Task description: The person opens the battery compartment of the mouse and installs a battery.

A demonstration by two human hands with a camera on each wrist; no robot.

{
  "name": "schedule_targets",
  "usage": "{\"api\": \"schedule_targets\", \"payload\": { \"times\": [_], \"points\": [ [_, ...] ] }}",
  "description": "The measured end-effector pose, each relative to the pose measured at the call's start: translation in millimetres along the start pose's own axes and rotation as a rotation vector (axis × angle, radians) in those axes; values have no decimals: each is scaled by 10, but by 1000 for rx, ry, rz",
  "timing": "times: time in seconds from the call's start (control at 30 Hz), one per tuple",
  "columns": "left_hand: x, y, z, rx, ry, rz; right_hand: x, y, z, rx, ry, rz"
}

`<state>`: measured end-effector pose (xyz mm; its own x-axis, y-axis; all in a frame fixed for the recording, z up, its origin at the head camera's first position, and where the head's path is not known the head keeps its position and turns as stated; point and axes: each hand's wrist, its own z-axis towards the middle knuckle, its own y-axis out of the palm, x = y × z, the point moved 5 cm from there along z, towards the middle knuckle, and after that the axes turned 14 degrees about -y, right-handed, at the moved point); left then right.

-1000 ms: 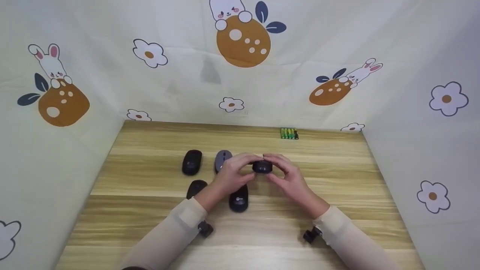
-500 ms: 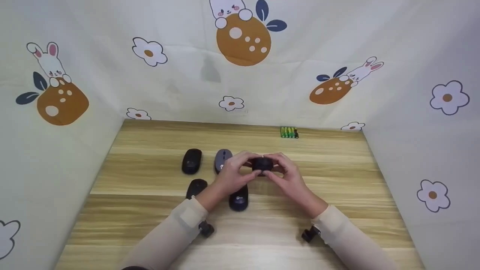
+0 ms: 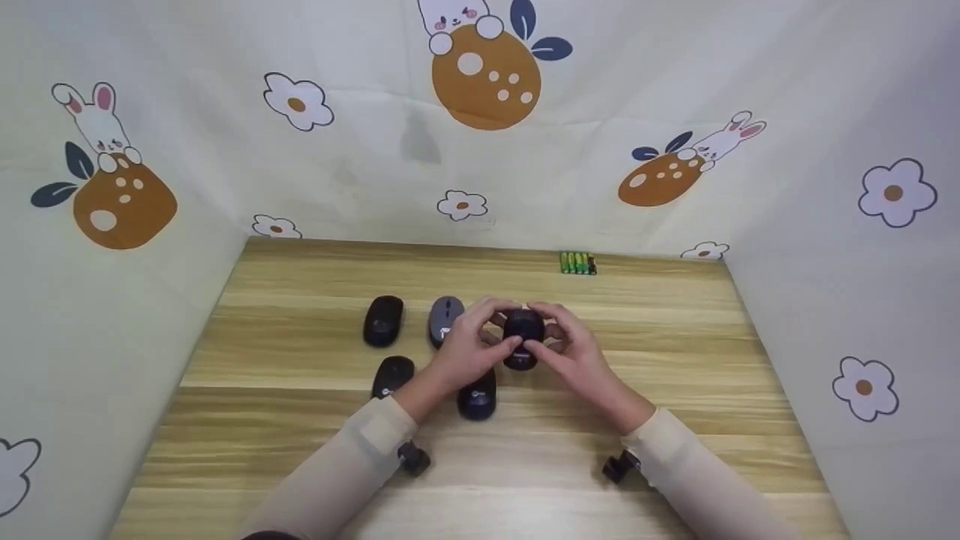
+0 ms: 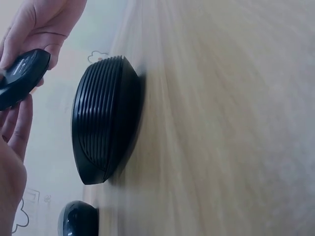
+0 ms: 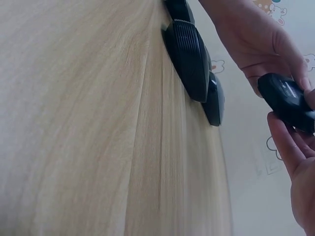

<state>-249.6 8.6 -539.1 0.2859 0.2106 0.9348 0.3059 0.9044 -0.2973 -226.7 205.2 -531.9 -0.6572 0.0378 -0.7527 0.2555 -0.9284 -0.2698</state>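
Both hands hold a black computer mouse [image 3: 523,322] over the middle of the table. My left hand [image 3: 466,339] grips its left side and my right hand [image 3: 581,351] its right side. The two thumbs lie on the face turned up to me, and the other fingers curl round the sides and behind. Small pale lettering shows on this mouse [image 4: 24,73] in the left wrist view. Below my left hand a black mouse [image 3: 477,401] with a ribbed side lies on the table. A grey mouse [image 3: 444,315] is partly hidden behind that hand.
Two more black mice lie further left, one at the back [image 3: 383,321] and one in front [image 3: 393,373], partly covered by my left wrist. Several green batteries [image 3: 577,263] lie in a row at the table's back edge. Patterned cloth walls [image 3: 360,172] enclose the wooden table [image 3: 660,300].
The held mouse has tilted between the hands, so more of its face shows and its near end points down towards me. The thumbs have moved onto that face. The other mice stay put.
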Motion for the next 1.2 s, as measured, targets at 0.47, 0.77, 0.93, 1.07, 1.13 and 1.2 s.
{"api": "schedule_targets", "payload": {
  "times": [0.47, 0.77, 0.93, 1.07, 1.13, 1.2],
  "points": [
    [-66, 45, 34, -110, -166, -133, 91, 2, -10, -8, 103, 105],
    [-96, 80, 39, -154, -193, -180, 90, 1, 2, -68, 146, 143],
    [-81, 91, 32, -168, -190, -182, 67, -14, 14, -80, 172, 155],
    [-72, 92, 29, -168, -188, -183, 61, -25, 15, -75, 196, 157],
    [-68, 93, 28, -169, -189, -182, 56, -28, 17, -70, 202, 163],
    [-70, 93, 30, -168, -189, -180, 51, -31, 21, -65, 200, 169]
  ]
}}
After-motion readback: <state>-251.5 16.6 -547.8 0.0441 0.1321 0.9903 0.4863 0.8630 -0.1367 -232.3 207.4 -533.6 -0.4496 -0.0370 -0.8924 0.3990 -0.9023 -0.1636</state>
